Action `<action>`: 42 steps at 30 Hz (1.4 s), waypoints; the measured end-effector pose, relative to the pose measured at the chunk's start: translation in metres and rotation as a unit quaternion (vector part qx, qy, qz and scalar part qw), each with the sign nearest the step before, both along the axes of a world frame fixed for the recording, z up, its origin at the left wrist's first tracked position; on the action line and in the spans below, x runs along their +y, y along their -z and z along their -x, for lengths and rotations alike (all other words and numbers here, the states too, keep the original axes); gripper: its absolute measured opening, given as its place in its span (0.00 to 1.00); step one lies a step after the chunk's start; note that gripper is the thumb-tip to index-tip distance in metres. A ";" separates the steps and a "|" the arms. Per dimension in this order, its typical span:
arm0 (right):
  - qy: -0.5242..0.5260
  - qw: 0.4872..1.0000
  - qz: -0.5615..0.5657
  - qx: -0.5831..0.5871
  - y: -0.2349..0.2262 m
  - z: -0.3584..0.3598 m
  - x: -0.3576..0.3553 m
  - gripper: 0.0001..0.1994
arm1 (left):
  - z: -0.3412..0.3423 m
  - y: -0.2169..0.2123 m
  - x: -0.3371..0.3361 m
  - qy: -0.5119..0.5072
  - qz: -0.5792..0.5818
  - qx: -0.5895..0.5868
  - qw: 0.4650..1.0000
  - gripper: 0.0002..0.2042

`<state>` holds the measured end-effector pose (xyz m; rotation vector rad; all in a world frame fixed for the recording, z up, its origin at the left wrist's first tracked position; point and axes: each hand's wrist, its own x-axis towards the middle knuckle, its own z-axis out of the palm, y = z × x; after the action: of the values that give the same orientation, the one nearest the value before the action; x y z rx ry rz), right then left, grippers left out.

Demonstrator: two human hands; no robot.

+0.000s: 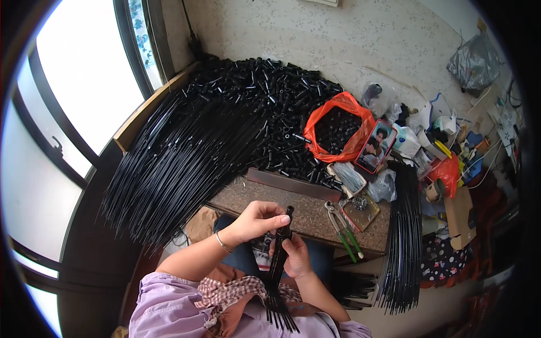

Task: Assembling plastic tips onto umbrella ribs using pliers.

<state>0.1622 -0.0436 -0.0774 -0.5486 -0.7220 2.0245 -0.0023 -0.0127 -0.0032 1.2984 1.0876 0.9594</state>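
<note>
In front of my chest is a bundle of thin black rods, upright, its lower ends fanned out over my lap. A narrow black tubular piece shows at its top. My left hand is closed at that upper end, thumb and fingers pinching around the tubular piece. Lower down, my right hand is wrapped round the rods, its thumb pressed against them. Whether either hand also holds a smaller part is hidden.
A large pile of short black tubular parts covers the table's back, beside long black rods at left. An orange bag of small black parts, a phone, green-handled pliers and more rods lie right. A low strip edges the pile.
</note>
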 end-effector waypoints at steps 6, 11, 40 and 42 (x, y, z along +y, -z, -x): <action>0.079 0.996 -0.030 -0.041 -0.005 0.000 -0.001 0.16 | -0.006 0.003 -0.018 0.063 -0.257 -0.012 0.964 0.21; 0.034 0.997 -0.059 -0.035 0.002 -0.004 0.000 0.18 | -0.006 -0.003 -0.026 0.027 -0.079 -0.010 0.996 0.15; -0.138 0.975 -0.166 0.048 -0.012 -0.019 -0.028 0.13 | -0.022 0.038 -0.018 0.272 -0.124 -0.419 0.857 0.05; -0.062 0.988 -0.125 0.063 -0.013 -0.020 -0.015 0.13 | -0.008 0.029 -0.026 0.148 0.113 -0.344 0.920 0.14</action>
<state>0.1821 -0.0585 -0.0642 -0.2335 -0.9359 2.0211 0.0052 -0.0391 -0.0318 0.7991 0.4205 0.9201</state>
